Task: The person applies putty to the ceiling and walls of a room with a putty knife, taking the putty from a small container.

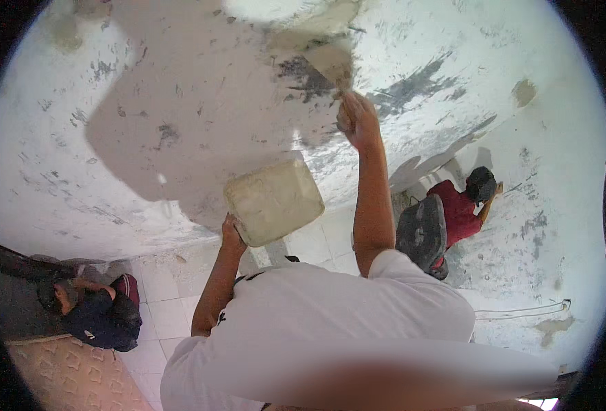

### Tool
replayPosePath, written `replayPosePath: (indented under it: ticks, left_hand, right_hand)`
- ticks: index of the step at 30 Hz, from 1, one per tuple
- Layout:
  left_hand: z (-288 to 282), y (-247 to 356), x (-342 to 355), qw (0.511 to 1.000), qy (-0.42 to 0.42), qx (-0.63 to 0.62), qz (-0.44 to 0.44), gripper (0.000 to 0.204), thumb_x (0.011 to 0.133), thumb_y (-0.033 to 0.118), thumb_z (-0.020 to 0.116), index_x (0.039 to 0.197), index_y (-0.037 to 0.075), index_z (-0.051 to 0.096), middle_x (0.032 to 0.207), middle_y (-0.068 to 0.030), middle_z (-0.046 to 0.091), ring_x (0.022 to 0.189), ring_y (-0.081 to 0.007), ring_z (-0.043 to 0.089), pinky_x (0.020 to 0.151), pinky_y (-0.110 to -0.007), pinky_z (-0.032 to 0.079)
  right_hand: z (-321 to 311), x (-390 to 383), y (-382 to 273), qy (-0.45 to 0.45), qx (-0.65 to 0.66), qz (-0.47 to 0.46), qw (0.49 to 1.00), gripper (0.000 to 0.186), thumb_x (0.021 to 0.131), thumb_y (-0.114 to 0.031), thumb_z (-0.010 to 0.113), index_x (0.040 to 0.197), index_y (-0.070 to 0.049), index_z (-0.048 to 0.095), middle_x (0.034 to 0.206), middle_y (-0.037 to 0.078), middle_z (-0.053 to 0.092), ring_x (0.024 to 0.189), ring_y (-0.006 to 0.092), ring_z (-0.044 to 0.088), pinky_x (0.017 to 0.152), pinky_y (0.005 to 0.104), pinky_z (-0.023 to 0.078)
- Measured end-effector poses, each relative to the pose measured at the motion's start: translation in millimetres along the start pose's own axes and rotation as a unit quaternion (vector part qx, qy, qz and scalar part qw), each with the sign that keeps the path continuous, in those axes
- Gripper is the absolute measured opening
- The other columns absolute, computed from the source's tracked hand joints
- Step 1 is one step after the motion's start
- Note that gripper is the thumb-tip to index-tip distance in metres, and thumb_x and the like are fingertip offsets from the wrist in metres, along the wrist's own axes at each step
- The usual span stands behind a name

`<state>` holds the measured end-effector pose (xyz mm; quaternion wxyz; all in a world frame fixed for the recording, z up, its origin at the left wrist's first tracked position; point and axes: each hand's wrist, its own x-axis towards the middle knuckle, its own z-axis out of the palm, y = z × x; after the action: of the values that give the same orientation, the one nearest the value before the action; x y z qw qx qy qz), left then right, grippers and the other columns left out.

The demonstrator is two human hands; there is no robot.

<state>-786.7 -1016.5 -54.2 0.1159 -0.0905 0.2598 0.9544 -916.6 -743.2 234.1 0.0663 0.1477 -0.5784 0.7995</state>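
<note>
My right hand [359, 118] is raised at the upper middle, its fingers wrapped round the handle of a putty knife [331, 63]. The wide blade lies up against the patchy white wall [200, 89], over a dark grey worn spot beside a beige smear [316, 27]. Lower down, my left hand [233, 234] grips the near left edge of a square, beige-coated putty tray [274, 202] with rounded corners. The tray is held in front of my chest, apart from the knife. Any putty on it blends with its own colour.
A person in a dark red shirt [455, 209] works low at the wall on the right, next to a dark grey chair [421, 229]. Another person in dark clothes [107, 315] sits at the lower left. Pale floor tiles [162, 318] lie below; a cable [522, 312] runs along the right wall.
</note>
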Motion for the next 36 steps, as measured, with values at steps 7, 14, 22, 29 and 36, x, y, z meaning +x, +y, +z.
replayPosePath:
  ticks: [7, 14, 22, 29, 36]
  left_hand:
    - [-19, -3, 9, 1.0, -0.024, -0.009, -0.001, 0.062, 0.08, 0.03, 0.053, 0.135, 0.007, 0.04, 0.128, -0.0141, 0.05, 0.118, -0.0325, 0.051, 0.098, -0.05, 0.045]
    - [-29, -1, 16, 0.999, -0.046, 0.009, 0.005, 0.069, 0.082, 0.043, 0.057, 0.137, 0.008, 0.038, 0.13, -0.0139, 0.049, 0.119, -0.0331, 0.05, 0.098, -0.049, 0.044]
    - [-22, 11, 8, 1.0, -0.018, -0.007, -0.004, 0.067, 0.086, 0.042, 0.056, 0.139, 0.007, 0.036, 0.133, -0.0145, 0.048, 0.118, -0.0332, 0.051, 0.098, -0.05, 0.045]
    - [-21, 15, 8, 1.0, -0.022, -0.004, 0.014, 0.067, 0.085, 0.043, 0.056, 0.137, 0.005, 0.038, 0.13, -0.014, 0.05, 0.117, -0.0316, 0.052, 0.097, -0.049, 0.046]
    - [-19, 18, 11, 1.0, -0.011, 0.011, -0.005, 0.066, 0.084, 0.041, 0.06, 0.135, 0.004, 0.039, 0.128, -0.0124, 0.051, 0.115, -0.0314, 0.053, 0.096, -0.048, 0.047]
  right_hand:
    - [30, -24, 24, 0.124, -0.211, -0.249, 0.937, 0.035, 0.098, -0.017, 0.049, 0.127, 0.002, 0.051, 0.068, 0.001, 0.049, 0.053, 0.0095, 0.044, 0.048, 0.0283, 0.041]
    - [52, 28, 47, 0.123, -0.638, -0.433, 0.625, 0.051, 0.09, -0.008, 0.054, 0.139, -0.009, 0.042, 0.089, 0.017, 0.052, 0.064, 0.0254, 0.055, 0.05, 0.0363, 0.05]
    - [20, -6, 95, 0.094, -0.7, -0.295, 0.643, 0.049, 0.091, -0.008, 0.052, 0.138, -0.003, 0.04, 0.105, 0.026, 0.056, 0.083, 0.0385, 0.06, 0.055, 0.0393, 0.052]
    - [40, -69, 80, 0.113, 0.017, -0.113, 0.987, 0.032, 0.098, -0.029, 0.052, 0.116, -0.003, 0.05, 0.067, 0.001, 0.049, 0.044, 0.0045, 0.032, 0.038, 0.0209, 0.027]
    - [49, -28, 76, 0.035, 0.229, 0.08, 0.97, 0.03, 0.099, -0.035, 0.047, 0.106, -0.006, 0.054, 0.057, -0.003, 0.039, 0.039, 0.0077, 0.028, 0.036, 0.0226, 0.024]
